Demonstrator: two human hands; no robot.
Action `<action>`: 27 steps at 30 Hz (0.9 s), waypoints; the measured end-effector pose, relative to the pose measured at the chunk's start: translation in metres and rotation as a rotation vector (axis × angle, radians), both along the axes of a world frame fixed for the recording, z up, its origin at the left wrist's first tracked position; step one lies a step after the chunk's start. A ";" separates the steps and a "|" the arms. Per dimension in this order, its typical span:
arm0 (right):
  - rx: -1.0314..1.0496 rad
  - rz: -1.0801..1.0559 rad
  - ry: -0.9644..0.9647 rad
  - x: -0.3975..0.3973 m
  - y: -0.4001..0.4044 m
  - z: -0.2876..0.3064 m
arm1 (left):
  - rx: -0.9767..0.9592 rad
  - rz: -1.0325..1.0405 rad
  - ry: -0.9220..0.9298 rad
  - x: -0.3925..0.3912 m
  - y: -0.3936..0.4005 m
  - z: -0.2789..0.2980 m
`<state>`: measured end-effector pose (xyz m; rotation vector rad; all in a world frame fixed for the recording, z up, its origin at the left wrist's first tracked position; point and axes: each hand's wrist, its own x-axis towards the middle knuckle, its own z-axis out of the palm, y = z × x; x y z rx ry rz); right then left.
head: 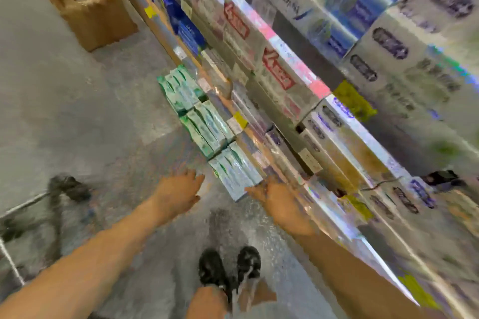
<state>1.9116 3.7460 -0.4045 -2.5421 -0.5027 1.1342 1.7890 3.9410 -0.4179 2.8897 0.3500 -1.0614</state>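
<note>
Head view, blurred by motion: both arms reach down toward the floor. The left hand (178, 194) is spread, fingers straight, gripping nothing. The right hand (281, 206) is likewise flat and empty. Between them, just past the fingertips, lies the nearest pack of teal boxes (234, 172). More packs (204, 127) line up beyond it along the shelf (162, 30). It looks like light, stiff cardboard under slick wrap, so it's best squeezed on both long sides, or it may slip.

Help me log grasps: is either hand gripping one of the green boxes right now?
No, the left hand and right hand stretch open-fingered toward the green boxes, with no fingers curled round one.
</note>
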 end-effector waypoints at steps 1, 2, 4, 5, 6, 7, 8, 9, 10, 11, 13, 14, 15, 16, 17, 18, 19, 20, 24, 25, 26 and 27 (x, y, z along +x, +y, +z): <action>-0.016 0.010 0.037 0.004 0.007 -0.042 | 0.018 -0.081 0.010 0.011 0.008 -0.037; -0.026 0.012 0.071 0.008 0.014 -0.087 | 0.036 -0.146 0.024 0.024 0.014 -0.075; -0.014 0.008 0.124 0.010 0.023 -0.176 | 0.043 -0.217 0.067 0.048 0.020 -0.149; -0.037 0.000 0.147 0.011 0.024 -0.220 | 0.031 -0.224 0.078 0.059 0.019 -0.185; -0.068 -0.014 0.163 0.010 0.026 -0.257 | 0.019 -0.234 0.080 0.069 0.019 -0.219; -0.083 -0.021 0.165 0.009 0.025 -0.294 | 0.016 -0.256 0.077 0.079 0.019 -0.252; -0.086 0.002 0.149 0.009 0.026 -0.325 | 0.022 -0.285 0.077 0.088 0.019 -0.281; -0.088 0.040 0.095 0.010 0.028 -0.353 | 0.037 -0.321 0.082 0.096 0.019 -0.307; -0.089 0.080 0.037 0.014 0.030 -0.378 | 0.059 -0.356 0.085 0.102 0.020 -0.331; -0.087 0.092 -0.015 0.018 0.033 -0.398 | 0.080 -0.392 0.086 0.109 0.021 -0.352; -0.107 0.108 -0.071 0.022 0.041 -0.427 | 0.104 -0.455 0.079 0.120 0.021 -0.386; -0.116 0.106 -0.168 0.024 0.045 -0.439 | 0.115 -0.486 0.076 0.126 0.022 -0.400; -0.126 0.103 -0.249 0.025 0.048 -0.449 | 0.125 -0.505 0.070 0.131 0.023 -0.412; -0.152 0.104 -0.277 0.025 0.051 -0.449 | 0.135 -0.515 0.059 0.135 0.025 -0.423; -0.174 0.098 -0.282 0.025 0.053 -0.452 | 0.147 -0.520 0.043 0.139 0.027 -0.432; -0.182 0.092 -0.250 0.025 0.053 -0.458 | 0.161 -0.521 0.028 0.142 0.029 -0.440; -0.185 0.084 -0.227 0.024 0.054 -0.468 | 0.170 -0.521 0.006 0.144 0.030 -0.446; -0.180 0.069 -0.189 0.023 0.056 -0.473 | 0.174 -0.523 -0.018 0.145 0.030 -0.450; -0.213 0.028 -0.270 0.020 0.061 -0.475 | 0.185 -0.549 -0.049 0.149 0.028 -0.453; -0.240 0.046 -0.259 0.016 0.064 -0.474 | 0.195 -0.565 -0.035 0.149 0.027 -0.453; -0.259 0.061 -0.258 0.013 0.065 -0.476 | 0.210 -0.582 -0.017 0.149 0.026 -0.454; -0.258 0.045 -0.286 0.010 0.067 -0.483 | 0.227 -0.605 -0.001 0.148 0.025 -0.455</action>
